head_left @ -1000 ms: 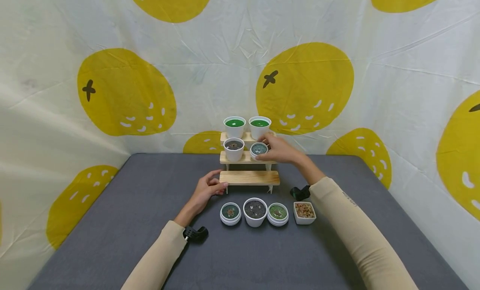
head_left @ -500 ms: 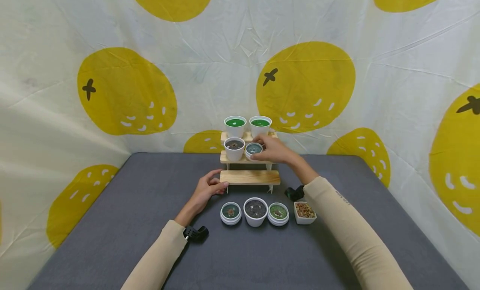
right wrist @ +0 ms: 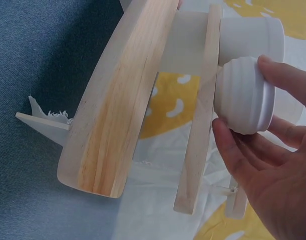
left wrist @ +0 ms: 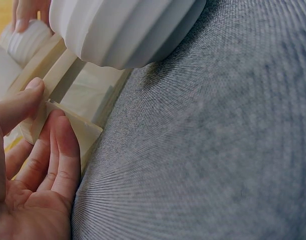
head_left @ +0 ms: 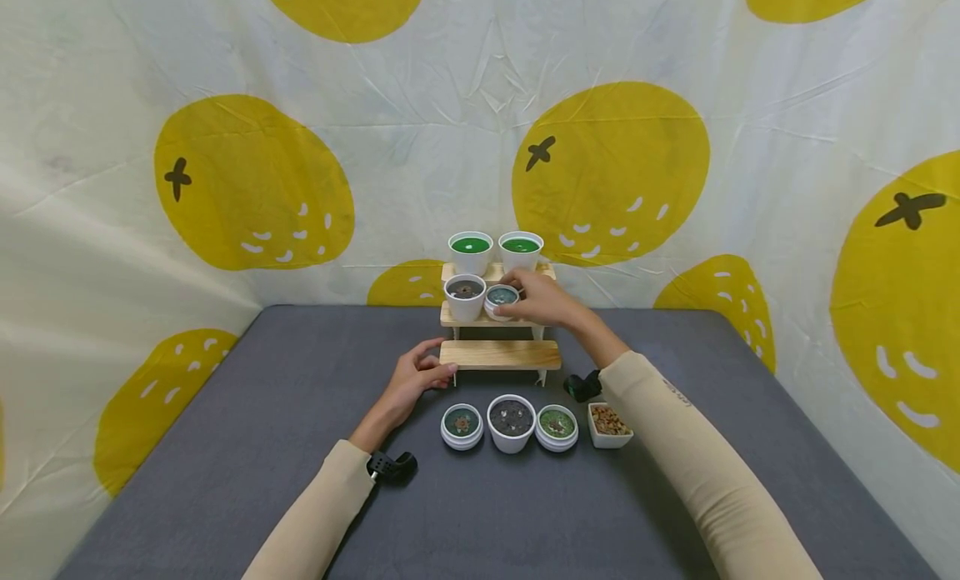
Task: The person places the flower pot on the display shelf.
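Note:
A three-tier wooden stand (head_left: 501, 355) with pale legs stands on the table. My left hand (head_left: 408, 382) grips the left end of its lowest step; the left wrist view shows thumb and fingertips around that end (left wrist: 35, 122). On the middle step, my right hand (head_left: 543, 299) pinches a small white ribbed pot (head_left: 497, 312) with a blue-grey top between thumb and fingers. Up close, the ribbed pot (right wrist: 243, 97) sits right at the step's surface (right wrist: 198, 150). Immediately left of it is a taller white pot (head_left: 464, 307) with dark filling. Two green-filled white pots (head_left: 471, 263) occupy the top step.
In front of the stand, a low white pot (head_left: 461, 438), a taller dark-filled pot (head_left: 510, 443) and a green-topped low pot (head_left: 557, 443) form a row. A square white dish (head_left: 611, 442) of brown bits stands to their right. A fruit-patterned cloth (head_left: 435, 147) hangs behind.
My right hand has moved the small ribbed pot left along the middle step, up beside the taller pot, which has shifted slightly left. My left hand has stayed at the stand's end.

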The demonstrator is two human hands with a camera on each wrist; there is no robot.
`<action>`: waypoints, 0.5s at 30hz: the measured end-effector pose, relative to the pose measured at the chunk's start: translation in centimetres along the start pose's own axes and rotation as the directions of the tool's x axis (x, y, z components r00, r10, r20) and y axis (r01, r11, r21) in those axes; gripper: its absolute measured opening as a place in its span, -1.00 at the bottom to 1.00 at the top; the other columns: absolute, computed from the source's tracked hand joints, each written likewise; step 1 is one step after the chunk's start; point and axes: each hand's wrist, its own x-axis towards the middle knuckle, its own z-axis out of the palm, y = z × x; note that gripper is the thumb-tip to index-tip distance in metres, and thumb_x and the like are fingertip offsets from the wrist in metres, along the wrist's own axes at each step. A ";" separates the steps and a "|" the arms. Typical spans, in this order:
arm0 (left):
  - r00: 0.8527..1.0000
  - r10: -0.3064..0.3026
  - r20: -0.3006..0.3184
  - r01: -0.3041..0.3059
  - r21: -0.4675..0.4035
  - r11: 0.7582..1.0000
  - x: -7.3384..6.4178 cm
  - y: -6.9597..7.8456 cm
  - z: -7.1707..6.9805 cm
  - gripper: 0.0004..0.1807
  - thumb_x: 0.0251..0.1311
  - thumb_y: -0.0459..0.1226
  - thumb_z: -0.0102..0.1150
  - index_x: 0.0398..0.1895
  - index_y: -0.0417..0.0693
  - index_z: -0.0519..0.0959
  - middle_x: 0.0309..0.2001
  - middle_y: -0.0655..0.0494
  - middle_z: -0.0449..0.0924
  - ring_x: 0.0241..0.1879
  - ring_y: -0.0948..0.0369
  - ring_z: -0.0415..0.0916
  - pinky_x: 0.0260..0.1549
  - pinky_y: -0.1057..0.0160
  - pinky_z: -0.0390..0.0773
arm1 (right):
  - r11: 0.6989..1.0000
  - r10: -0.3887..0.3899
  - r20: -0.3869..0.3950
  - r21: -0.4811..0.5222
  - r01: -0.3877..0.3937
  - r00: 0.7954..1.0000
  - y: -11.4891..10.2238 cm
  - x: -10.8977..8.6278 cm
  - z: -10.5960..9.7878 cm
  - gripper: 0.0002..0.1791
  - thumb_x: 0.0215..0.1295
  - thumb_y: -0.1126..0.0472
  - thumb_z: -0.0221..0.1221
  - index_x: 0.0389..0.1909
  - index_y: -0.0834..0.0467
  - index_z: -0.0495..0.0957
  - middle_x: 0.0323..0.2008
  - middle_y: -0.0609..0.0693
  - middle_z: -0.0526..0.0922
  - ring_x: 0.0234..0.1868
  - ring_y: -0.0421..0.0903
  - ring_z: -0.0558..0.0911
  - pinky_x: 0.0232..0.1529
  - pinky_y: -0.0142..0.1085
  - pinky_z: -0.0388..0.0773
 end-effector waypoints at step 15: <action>1.000 -0.006 -0.015 0.006 -0.004 1.000 0.4 0.1 0.2 -0.25 0.27 -0.31 0.42 0.50 -0.12 0.34 -0.37 0.13 0.68 -0.29 0.25 0.65 -0.29 0.31 0.70 | 1.000 -0.011 0.006 0.025 0.011 1.000 0.6 0.3 -0.3 -0.30 0.22 0.16 0.43 0.31 0.28 0.37 0.25 0.35 0.60 0.18 0.20 0.64 0.22 0.05 0.58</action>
